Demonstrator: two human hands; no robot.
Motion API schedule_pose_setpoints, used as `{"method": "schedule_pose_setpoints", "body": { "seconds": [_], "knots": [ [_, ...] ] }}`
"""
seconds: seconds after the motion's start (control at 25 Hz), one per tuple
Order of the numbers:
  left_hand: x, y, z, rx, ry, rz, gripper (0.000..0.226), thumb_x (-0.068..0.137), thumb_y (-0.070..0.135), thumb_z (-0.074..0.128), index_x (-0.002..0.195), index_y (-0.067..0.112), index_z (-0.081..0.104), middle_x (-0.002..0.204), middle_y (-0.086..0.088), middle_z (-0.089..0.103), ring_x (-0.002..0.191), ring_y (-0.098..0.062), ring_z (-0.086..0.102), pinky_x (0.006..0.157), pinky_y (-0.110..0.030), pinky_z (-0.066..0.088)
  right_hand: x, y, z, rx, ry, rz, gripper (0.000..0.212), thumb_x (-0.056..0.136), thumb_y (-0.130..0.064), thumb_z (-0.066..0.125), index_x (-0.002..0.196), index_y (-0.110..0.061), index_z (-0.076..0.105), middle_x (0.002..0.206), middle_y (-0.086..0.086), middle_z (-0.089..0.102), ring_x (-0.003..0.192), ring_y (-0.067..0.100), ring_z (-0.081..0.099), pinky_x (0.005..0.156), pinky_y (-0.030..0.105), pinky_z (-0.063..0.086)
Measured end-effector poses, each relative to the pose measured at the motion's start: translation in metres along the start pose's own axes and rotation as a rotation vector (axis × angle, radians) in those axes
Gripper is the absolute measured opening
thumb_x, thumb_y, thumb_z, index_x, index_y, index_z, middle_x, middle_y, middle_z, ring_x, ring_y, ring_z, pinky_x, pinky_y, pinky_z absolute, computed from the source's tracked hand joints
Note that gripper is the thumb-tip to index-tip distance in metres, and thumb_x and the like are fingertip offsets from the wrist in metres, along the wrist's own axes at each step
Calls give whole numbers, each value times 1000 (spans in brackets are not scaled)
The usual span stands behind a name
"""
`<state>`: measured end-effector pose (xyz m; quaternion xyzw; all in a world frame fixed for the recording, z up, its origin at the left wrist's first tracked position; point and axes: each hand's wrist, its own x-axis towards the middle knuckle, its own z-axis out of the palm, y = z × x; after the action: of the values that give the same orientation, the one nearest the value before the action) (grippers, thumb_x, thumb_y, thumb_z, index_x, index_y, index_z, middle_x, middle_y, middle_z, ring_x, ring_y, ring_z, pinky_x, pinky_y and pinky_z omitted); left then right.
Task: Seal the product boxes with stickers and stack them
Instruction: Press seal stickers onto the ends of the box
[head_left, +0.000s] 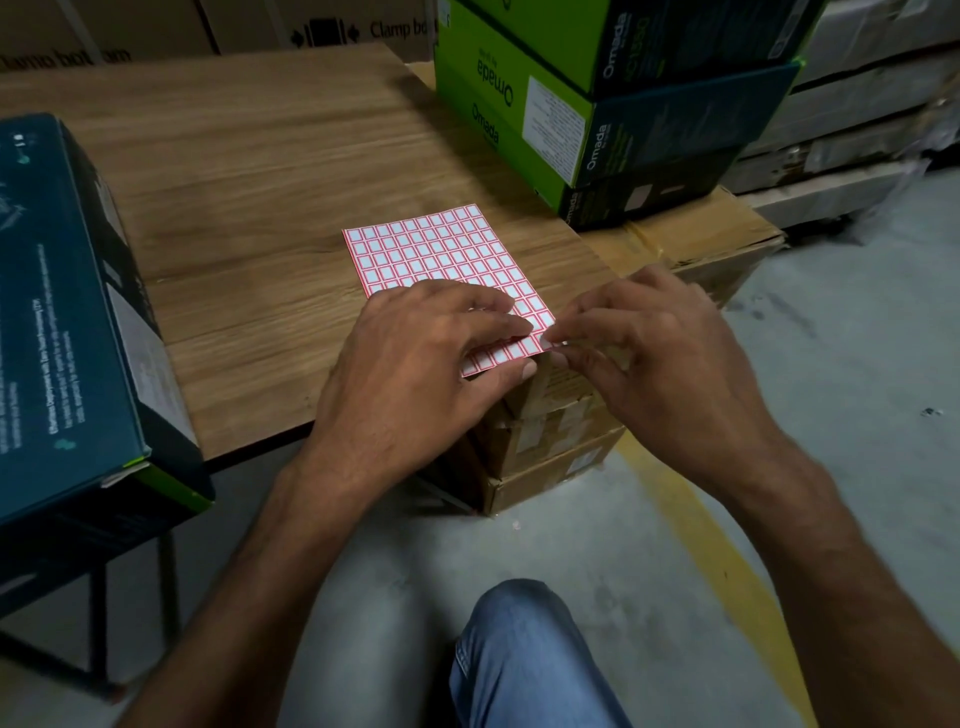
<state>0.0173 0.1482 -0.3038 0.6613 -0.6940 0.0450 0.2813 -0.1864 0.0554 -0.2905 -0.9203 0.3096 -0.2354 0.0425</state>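
Observation:
A sheet of small red-bordered white stickers (441, 254) lies at the near right corner of the wooden table (234, 208). My left hand (415, 358) rests on the sheet's near end, its fingers pressing it down and its thumb curled at the sheet's edge. My right hand (649, 343) pinches at the sheet's near right corner with thumb and fingertips, where a sticker is too small to make out. A dark teal product box (67, 312) with a green edge stands at the table's left end. Three green and teal product boxes (597, 104) are stacked at the right.
The stack of green boxes sits on a brown carton (701, 234). More brown cartons (545, 447) stand under the table's right corner. My knee in jeans (519, 660) is below. A yellow floor line (727, 561) crosses the concrete. Wrapped pallets (857, 130) lie at far right.

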Motion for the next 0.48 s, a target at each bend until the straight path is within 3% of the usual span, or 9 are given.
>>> {"method": "schedule_pose_setpoints", "body": {
  "seconds": [0.48],
  "knots": [
    [2,-1,2,-57,41,-25,33,92,56,66,114,35,80,123,15,74,114,-13,67,90,-47,55,-1,1,7,5,57,-15,24,83,-25,86,106,-21,80,107,0,76,102,26,61,82,39,37]
  ]
}}
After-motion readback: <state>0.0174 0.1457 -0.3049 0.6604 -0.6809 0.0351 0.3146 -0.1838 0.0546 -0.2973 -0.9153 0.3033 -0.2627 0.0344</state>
